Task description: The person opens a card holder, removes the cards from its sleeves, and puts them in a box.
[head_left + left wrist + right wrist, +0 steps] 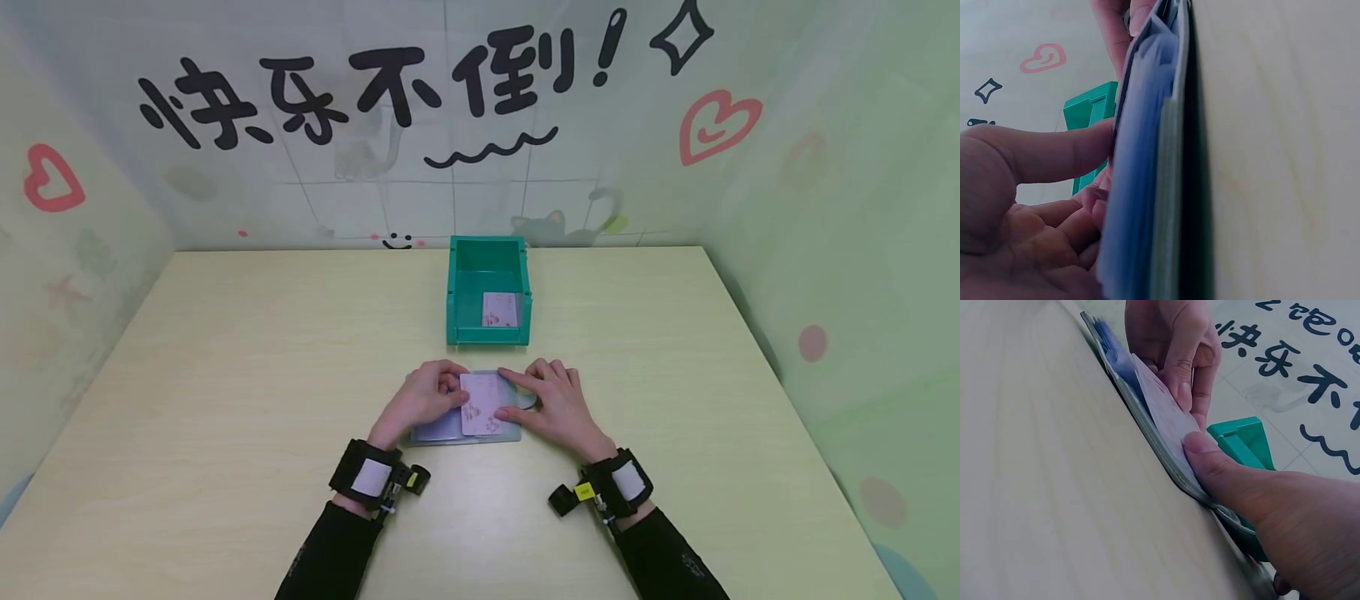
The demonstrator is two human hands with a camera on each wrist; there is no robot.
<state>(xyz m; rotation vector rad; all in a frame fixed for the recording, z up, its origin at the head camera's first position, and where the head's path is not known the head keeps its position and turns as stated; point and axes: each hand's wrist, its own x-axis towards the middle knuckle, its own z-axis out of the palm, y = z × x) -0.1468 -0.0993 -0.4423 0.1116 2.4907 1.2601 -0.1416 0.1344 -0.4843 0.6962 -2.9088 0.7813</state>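
A small pinkish-white printed card [480, 408] lies over an open card holder [442, 435] with a grey-green cover and a stack of bluish clear sleeves [1138, 169]. My left hand [426, 396] pinches the card's left side between thumb and bent index finger. On the other side, my right hand [557, 408] holds the card's right edge, index fingertip at the top corner and thumb [1210, 456] on its face lower down. The right hand's other fingers extend past the holder. In the right wrist view the card tilts up from the sleeves.
A green open-topped bin [488, 335] stands just beyond the holder, with a similar pink card [500, 309] inside it. The pale wooden table [247, 350] is bounded by printed walls at the back and both sides. Each wrist wears a black strap with a camera.
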